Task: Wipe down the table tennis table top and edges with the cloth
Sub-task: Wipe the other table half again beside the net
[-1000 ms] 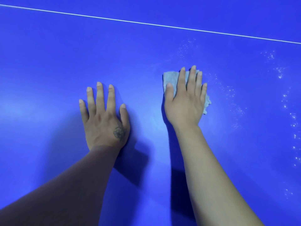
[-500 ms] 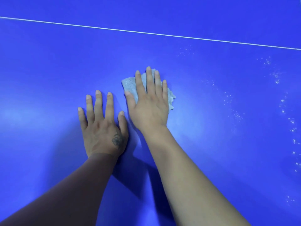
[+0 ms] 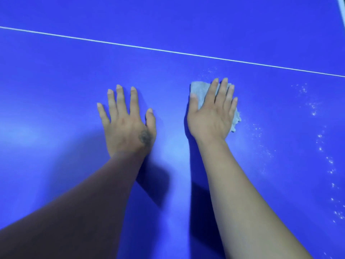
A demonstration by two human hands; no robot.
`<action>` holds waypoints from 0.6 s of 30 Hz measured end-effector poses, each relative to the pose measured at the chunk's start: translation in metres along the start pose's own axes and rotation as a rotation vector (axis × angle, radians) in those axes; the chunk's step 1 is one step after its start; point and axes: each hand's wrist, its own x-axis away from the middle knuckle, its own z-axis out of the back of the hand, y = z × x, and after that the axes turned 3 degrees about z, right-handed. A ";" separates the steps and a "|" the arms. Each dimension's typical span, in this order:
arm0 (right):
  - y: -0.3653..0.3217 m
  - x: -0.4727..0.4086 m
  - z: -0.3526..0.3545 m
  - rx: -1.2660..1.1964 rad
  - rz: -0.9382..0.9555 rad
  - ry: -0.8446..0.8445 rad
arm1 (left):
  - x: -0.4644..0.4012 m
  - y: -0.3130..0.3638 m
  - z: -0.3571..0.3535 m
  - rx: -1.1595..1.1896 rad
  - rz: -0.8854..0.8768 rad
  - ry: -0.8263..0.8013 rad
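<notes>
Both hands point(image 3: 128, 126) point(image 3: 211, 116) flat, right on cloth point(image 3: 198, 91)

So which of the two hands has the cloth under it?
The right hand: it presses flat on the grey cloth. The left hand, the tattooed one, lies flat on the bare blue table.

Blue table tennis table top point(image 3: 56, 81), glossy, filling the whole view.

Crossed by a thin white painted line point(image 3: 168, 51) running left to right, slanting down toward the right. Flat on the surface: a pale grey crumpled cloth point(image 3: 200, 92), pinned under the flat right hand point(image 3: 211, 116); beside it, apart, the left hand point(image 3: 127, 126), palm down, fingers spread. Scattered to the right, white specks point(image 3: 320, 136) in a loose curving trail.
</notes>
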 end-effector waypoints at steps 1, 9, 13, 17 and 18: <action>-0.005 -0.012 0.000 0.002 -0.007 0.001 | 0.000 -0.001 -0.002 0.003 0.003 -0.007; -0.070 -0.064 -0.007 0.001 0.171 -0.036 | -0.002 0.000 0.004 0.022 0.023 -0.065; -0.073 -0.022 -0.013 -0.024 0.306 -0.008 | -0.004 -0.002 0.004 0.040 0.036 -0.080; -0.037 0.026 -0.007 -0.053 0.317 0.015 | -0.004 -0.001 0.005 0.036 0.040 -0.089; -0.027 0.031 -0.004 -0.041 0.291 0.009 | -0.004 -0.001 0.005 0.035 0.041 -0.090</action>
